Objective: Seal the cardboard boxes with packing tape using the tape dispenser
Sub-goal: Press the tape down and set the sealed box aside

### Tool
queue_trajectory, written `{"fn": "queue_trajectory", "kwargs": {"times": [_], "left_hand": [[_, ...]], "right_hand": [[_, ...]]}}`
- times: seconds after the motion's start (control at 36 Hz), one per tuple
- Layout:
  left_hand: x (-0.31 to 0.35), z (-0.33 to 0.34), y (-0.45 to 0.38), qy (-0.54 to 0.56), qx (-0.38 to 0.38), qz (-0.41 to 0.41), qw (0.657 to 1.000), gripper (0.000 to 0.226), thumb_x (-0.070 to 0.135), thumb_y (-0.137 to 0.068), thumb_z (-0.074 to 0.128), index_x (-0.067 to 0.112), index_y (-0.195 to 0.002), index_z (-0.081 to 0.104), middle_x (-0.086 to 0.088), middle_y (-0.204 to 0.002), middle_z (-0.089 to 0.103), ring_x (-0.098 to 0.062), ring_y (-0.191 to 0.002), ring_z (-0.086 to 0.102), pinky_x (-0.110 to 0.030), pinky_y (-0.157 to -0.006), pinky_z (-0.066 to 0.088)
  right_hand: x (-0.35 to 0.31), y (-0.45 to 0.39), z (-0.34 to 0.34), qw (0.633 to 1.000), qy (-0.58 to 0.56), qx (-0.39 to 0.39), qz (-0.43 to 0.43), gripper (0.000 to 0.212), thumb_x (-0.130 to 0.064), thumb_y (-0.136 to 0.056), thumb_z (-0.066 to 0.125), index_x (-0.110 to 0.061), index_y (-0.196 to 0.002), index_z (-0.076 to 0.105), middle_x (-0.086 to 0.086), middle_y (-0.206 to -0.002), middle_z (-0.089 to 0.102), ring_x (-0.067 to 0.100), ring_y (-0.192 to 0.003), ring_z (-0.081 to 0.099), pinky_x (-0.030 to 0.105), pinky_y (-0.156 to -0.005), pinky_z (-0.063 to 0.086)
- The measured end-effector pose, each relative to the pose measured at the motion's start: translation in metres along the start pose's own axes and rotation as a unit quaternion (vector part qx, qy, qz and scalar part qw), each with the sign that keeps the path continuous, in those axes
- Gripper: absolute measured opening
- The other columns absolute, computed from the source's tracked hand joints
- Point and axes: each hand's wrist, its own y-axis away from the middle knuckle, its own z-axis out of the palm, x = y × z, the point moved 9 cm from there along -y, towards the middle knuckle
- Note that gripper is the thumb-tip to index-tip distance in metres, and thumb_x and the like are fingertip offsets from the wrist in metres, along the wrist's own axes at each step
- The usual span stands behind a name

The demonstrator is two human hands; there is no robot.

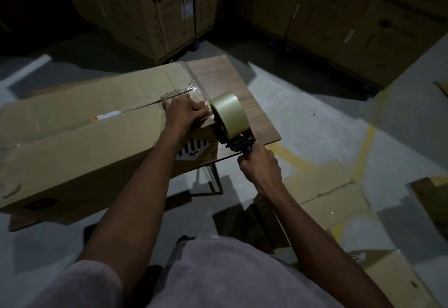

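A long cardboard box [80, 135] lies on a small wooden table [232, 84], its top flaps meeting in a centre seam. My left hand [183, 111] presses flat on the box top at its right end, fingers straight over the seam and the tape's end. My right hand [260, 169] grips the red handle of a tape dispenser [232, 135], whose yellowish tape roll [229, 113] sits against the box's right edge. Shiny tape shows on the flap corner just beyond my left hand.
Stacks of large printed cartons [150, 9] stand behind and to the right [351, 14]. Flattened cardboard sheets [332, 198] lie on the grey floor at the right, over yellow floor lines [363, 152]. The table's thin metal legs [215, 179] show under the box.
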Motion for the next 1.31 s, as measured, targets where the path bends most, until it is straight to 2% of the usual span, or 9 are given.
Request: {"fn": "queue_trajectory", "kwargs": {"times": [0.25, 0.33, 0.44, 0.58, 0.81, 0.94, 1.06, 1.22, 1.31], "left_hand": [[-0.009, 0.012, -0.001, -0.018, -0.036, -0.001, 0.999, 0.03, 0.052, -0.094, 0.062, 0.03, -0.1, 0.082, -0.006, -0.11, 0.076, -0.024, -0.122, 0.06, -0.064, -0.12, -0.01], [-0.013, 0.013, -0.001, -0.027, -0.038, -0.009, 0.999, 0.034, 0.059, -0.091, 0.062, 0.032, -0.095, 0.082, -0.002, -0.099, 0.077, -0.018, -0.117, 0.063, -0.059, -0.121, -0.013], [-0.01, 0.01, 0.003, -0.045, -0.033, -0.007, 0.998, 0.04, 0.062, -0.089, 0.061, 0.028, -0.092, 0.081, -0.001, -0.101, 0.074, -0.018, -0.115, 0.063, -0.059, -0.122, -0.009], [-0.003, 0.004, 0.01, -0.034, -0.026, 0.025, 0.999, 0.028, 0.049, -0.095, 0.06, 0.029, -0.098, 0.08, -0.002, -0.112, 0.072, -0.019, -0.124, 0.059, -0.06, -0.121, -0.013], [0.002, -0.002, 0.014, -0.071, -0.016, 0.051, 0.996, 0.024, 0.033, -0.099, 0.059, 0.028, -0.082, 0.075, -0.003, -0.09, 0.066, -0.029, -0.115, 0.063, -0.066, -0.12, -0.008], [-0.002, -0.001, 0.007, -0.072, -0.014, 0.037, 0.997, 0.034, 0.052, -0.096, 0.057, 0.027, -0.095, 0.08, -0.006, -0.098, 0.073, -0.024, -0.108, 0.065, -0.065, -0.12, -0.001], [0.002, 0.002, 0.005, -0.058, -0.019, 0.052, 0.997, 0.036, 0.053, -0.094, 0.055, 0.027, -0.089, 0.079, -0.005, -0.094, 0.074, -0.021, -0.107, 0.065, -0.066, -0.12, -0.002], [0.017, 0.017, 0.02, -0.239, -0.064, 0.122, 0.961, 0.08, 0.084, -0.089, 0.024, 0.025, -0.112, 0.073, -0.003, -0.118, 0.069, -0.019, -0.127, 0.053, -0.068, -0.118, -0.004], [0.021, 0.016, 0.023, -0.279, -0.059, 0.128, 0.95, 0.086, 0.084, -0.088, 0.022, 0.021, -0.118, 0.071, -0.006, -0.116, 0.069, -0.021, -0.121, 0.059, -0.066, -0.12, -0.005]], "right_hand": [[-0.021, 0.018, -0.009, 0.999, 0.009, -0.006, 0.048, 0.011, -0.021, -0.092, 0.061, -0.015, -0.099, 0.055, 0.005, -0.079, 0.055, 0.027, -0.065, 0.055, 0.031, -0.052, 0.039], [-0.028, 0.024, -0.011, 0.998, -0.013, -0.018, 0.064, 0.015, -0.019, -0.091, 0.058, -0.009, -0.102, 0.059, 0.016, -0.089, 0.063, 0.039, -0.075, 0.064, 0.049, -0.067, 0.059], [-0.032, 0.032, -0.009, 0.997, -0.018, -0.008, 0.08, 0.012, -0.018, -0.089, 0.057, -0.009, -0.098, 0.057, 0.016, -0.087, 0.063, 0.039, -0.075, 0.064, 0.053, -0.069, 0.061], [-0.035, 0.035, -0.006, 0.996, 0.028, 0.029, 0.081, 0.009, -0.019, -0.089, 0.058, -0.014, -0.087, 0.051, 0.007, -0.076, 0.053, 0.03, -0.063, 0.054, 0.031, -0.05, 0.036], [-0.041, 0.035, -0.014, 0.988, 0.117, 0.068, 0.071, 0.012, -0.014, -0.088, 0.06, -0.016, -0.085, 0.049, 0.005, -0.073, 0.051, 0.024, -0.059, 0.047, 0.03, -0.051, 0.033], [0.003, 0.062, -0.002, 0.985, 0.124, 0.042, 0.11, 0.008, -0.016, -0.091, 0.06, -0.015, -0.087, 0.053, 0.003, -0.07, 0.05, 0.022, -0.056, 0.047, 0.027, -0.049, 0.031], [0.018, 0.069, 0.002, 0.986, 0.037, 0.067, 0.145, 0.03, -0.019, -0.092, 0.061, -0.02, -0.071, 0.04, 0.003, -0.066, 0.044, 0.02, -0.054, 0.041, 0.029, -0.049, 0.024], [0.019, 0.064, 0.016, 0.977, -0.077, 0.074, 0.183, 0.03, -0.02, -0.088, 0.063, -0.016, -0.068, 0.041, 0.006, -0.065, 0.047, 0.026, -0.055, 0.041, 0.031, -0.054, 0.026], [0.024, 0.061, 0.023, 0.97, -0.107, 0.089, 0.198, 0.029, -0.024, -0.088, 0.064, -0.019, -0.068, 0.044, 0.005, -0.067, 0.051, 0.026, -0.057, 0.046, 0.03, -0.053, 0.03]]}}
